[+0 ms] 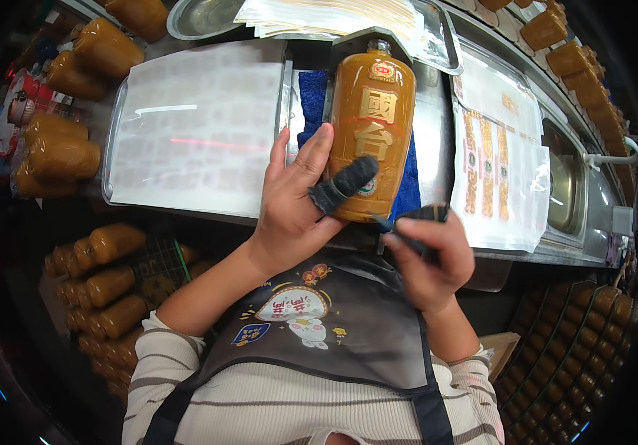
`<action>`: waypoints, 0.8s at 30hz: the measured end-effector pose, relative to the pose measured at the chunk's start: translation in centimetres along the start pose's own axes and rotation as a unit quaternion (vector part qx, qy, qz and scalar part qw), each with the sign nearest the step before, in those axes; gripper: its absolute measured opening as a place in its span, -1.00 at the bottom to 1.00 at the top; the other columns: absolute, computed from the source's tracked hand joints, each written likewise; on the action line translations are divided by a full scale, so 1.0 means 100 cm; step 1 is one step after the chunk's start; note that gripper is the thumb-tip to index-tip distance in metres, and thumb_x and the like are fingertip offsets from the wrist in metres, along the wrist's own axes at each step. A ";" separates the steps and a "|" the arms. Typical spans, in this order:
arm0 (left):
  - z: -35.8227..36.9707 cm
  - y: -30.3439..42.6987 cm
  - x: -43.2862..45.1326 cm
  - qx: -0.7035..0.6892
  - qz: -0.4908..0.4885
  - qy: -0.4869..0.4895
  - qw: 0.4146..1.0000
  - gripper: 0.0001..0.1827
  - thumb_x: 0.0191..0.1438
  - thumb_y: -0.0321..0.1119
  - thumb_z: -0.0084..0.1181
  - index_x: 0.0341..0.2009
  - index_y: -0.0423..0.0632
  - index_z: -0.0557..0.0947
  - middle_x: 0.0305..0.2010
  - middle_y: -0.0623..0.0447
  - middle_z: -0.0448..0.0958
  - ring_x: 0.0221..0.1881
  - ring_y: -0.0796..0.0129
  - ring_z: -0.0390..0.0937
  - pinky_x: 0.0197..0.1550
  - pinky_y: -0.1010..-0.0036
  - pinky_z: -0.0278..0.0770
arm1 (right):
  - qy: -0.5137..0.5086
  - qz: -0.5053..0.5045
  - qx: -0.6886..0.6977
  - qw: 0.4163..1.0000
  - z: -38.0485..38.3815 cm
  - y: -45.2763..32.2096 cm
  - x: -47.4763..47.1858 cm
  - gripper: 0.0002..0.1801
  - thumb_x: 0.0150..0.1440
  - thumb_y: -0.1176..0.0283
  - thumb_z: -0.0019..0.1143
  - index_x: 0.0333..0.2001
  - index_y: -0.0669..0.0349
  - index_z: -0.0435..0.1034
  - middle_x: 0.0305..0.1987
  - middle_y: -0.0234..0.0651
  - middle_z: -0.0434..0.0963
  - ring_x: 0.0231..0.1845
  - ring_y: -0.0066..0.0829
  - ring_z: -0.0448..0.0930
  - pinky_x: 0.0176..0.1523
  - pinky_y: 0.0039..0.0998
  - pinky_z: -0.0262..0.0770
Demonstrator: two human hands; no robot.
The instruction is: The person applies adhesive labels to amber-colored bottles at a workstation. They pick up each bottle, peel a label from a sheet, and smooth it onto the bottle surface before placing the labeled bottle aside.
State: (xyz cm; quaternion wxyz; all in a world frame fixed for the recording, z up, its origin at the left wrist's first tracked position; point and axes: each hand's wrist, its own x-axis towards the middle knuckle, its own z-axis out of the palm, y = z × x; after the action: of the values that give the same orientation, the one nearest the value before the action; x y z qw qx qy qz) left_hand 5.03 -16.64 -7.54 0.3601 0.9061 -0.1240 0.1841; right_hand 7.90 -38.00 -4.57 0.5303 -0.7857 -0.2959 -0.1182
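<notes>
In front of me an amber-brown glass bottle (349, 105) lies on its back, neck pointing away. Raised gold characters, a small badge near the neck and a round emblem lower down mark its face. My left hand (291, 200) steadies it from the left side, one finger in a black cover (346, 181) pressing across the lower front. Between the fingers of my right hand (435, 256) is a slim dark tool (384, 223), its bluish tip at the bottle's base; blur hides what kind it is. A black cover is also on a right finger.
Blue cloth (311, 100) lies under the bottle, a metal bracket (346, 40) behind its neck. White sheets cover a tray (202, 128) at left. Gold decals (487, 161) lie at right, near a sink (566, 183). Many more bottles (110, 50) stand around and below the bench.
</notes>
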 end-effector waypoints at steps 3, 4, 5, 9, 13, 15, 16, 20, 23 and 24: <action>-0.003 0.005 0.006 0.064 0.039 0.005 0.997 -0.36 -0.17 -0.39 0.46 0.12 -0.02 0.64 0.31 -0.31 0.38 0.27 -0.05 0.42 0.36 -0.18 0.06 | 0.105 0.151 0.063 0.981 0.002 0.008 0.005 -0.72 -0.02 0.68 0.39 -0.20 0.29 0.53 -0.36 -0.32 0.52 -0.37 -0.50 0.48 -0.25 -0.55 0.38; -0.002 0.004 0.006 0.051 0.040 0.011 0.998 -0.40 -0.19 -0.41 0.45 0.06 0.01 0.68 0.34 -0.34 0.34 0.29 -0.07 0.41 0.37 -0.18 0.07 | 0.099 0.124 0.039 0.987 0.005 0.009 0.008 -0.72 -0.02 0.68 0.39 -0.20 0.28 0.53 -0.36 -0.32 0.52 -0.37 -0.49 0.48 -0.26 -0.54 0.38; -0.002 0.003 0.004 0.024 0.028 0.012 0.999 -0.40 -0.22 -0.44 0.41 0.06 0.03 0.69 0.37 -0.33 0.31 0.32 -0.06 0.38 0.38 -0.17 0.06 | 0.092 0.097 0.014 0.991 0.007 0.008 0.009 -0.72 -0.02 0.69 0.38 -0.19 0.28 0.53 -0.37 -0.32 0.52 -0.36 -0.48 0.48 -0.27 -0.53 0.38; 0.007 -0.006 -0.009 -0.049 -0.009 0.037 0.998 -0.33 -0.26 -0.52 0.31 0.10 -0.04 0.64 0.40 -0.27 0.29 0.38 -0.02 0.32 0.40 -0.14 0.04 | -0.022 -0.155 -0.109 0.982 0.008 -0.004 0.015 -0.57 -0.25 0.65 0.45 -0.20 0.17 0.59 -0.37 -0.29 0.53 -0.41 -0.20 0.49 -0.32 -0.38 0.43; 0.011 -0.010 -0.010 -0.107 -0.036 0.061 0.992 -0.26 -0.23 -0.54 0.29 0.20 -0.16 0.53 0.36 -0.20 0.36 0.37 0.01 0.33 0.42 -0.13 0.01 | -0.070 0.056 0.008 0.996 0.008 -0.009 0.037 -0.76 -0.05 0.59 0.38 -0.24 0.25 0.55 -0.38 -0.26 0.54 -0.43 -0.31 0.52 -0.28 -0.42 0.47; 0.010 -0.004 -0.011 -0.124 -0.060 0.055 0.989 -0.23 -0.22 -0.52 0.30 0.23 -0.14 0.50 0.36 -0.17 0.37 0.36 0.03 0.34 0.44 -0.14 -0.04 | 0.033 0.135 0.048 0.989 0.015 0.003 0.054 -0.77 0.00 0.60 0.35 -0.22 0.26 0.52 -0.37 -0.30 0.56 -0.43 -0.38 0.52 -0.30 -0.46 0.46; 0.006 -0.001 -0.008 -0.107 -0.049 0.047 0.992 -0.23 -0.22 -0.51 0.30 0.22 -0.14 0.50 0.35 -0.17 0.38 0.36 0.03 0.35 0.45 -0.14 -0.05 | 0.027 0.039 -0.039 0.998 0.010 0.007 0.048 -0.76 -0.01 0.62 0.34 -0.21 0.25 0.53 -0.38 -0.29 0.54 -0.42 -0.37 0.51 -0.30 -0.45 0.46; 0.002 0.005 0.002 -0.070 -0.011 0.043 0.997 -0.23 -0.22 -0.47 0.35 0.21 -0.14 0.51 0.34 -0.18 0.39 0.35 0.05 0.36 0.46 -0.14 -0.11 | -0.076 -0.150 -0.078 0.983 0.007 -0.004 0.014 -0.66 -0.11 0.69 0.37 -0.19 0.21 0.57 -0.38 -0.24 0.51 -0.40 -0.28 0.52 -0.30 -0.37 0.50; -0.006 0.009 0.011 -0.062 0.024 0.025 0.997 -0.24 -0.24 -0.46 0.37 0.19 -0.16 0.52 0.33 -0.18 0.40 0.35 0.09 0.37 0.46 -0.13 -0.11 | 0.016 0.211 0.069 0.975 0.009 -0.014 0.030 -0.71 -0.04 0.65 0.33 -0.18 0.22 0.57 -0.37 -0.26 0.50 -0.39 -0.29 0.54 -0.26 -0.37 0.53; -0.009 0.009 0.015 -0.041 0.043 0.010 0.998 -0.25 -0.26 -0.45 0.37 0.16 -0.17 0.54 0.33 -0.18 0.40 0.36 0.10 0.36 0.47 -0.10 -0.09 | 0.079 0.164 0.049 0.982 0.008 0.002 0.036 -0.66 -0.09 0.67 0.35 -0.17 0.22 0.57 -0.41 -0.28 0.47 -0.42 -0.30 0.52 -0.27 -0.39 0.52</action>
State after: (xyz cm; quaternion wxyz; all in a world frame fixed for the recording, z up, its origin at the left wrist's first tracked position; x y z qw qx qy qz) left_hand 5.81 -16.75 -5.75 0.3903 0.8825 -0.1664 0.2031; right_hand 10.78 -36.13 -3.23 0.6020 -0.7848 -0.1253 -0.0771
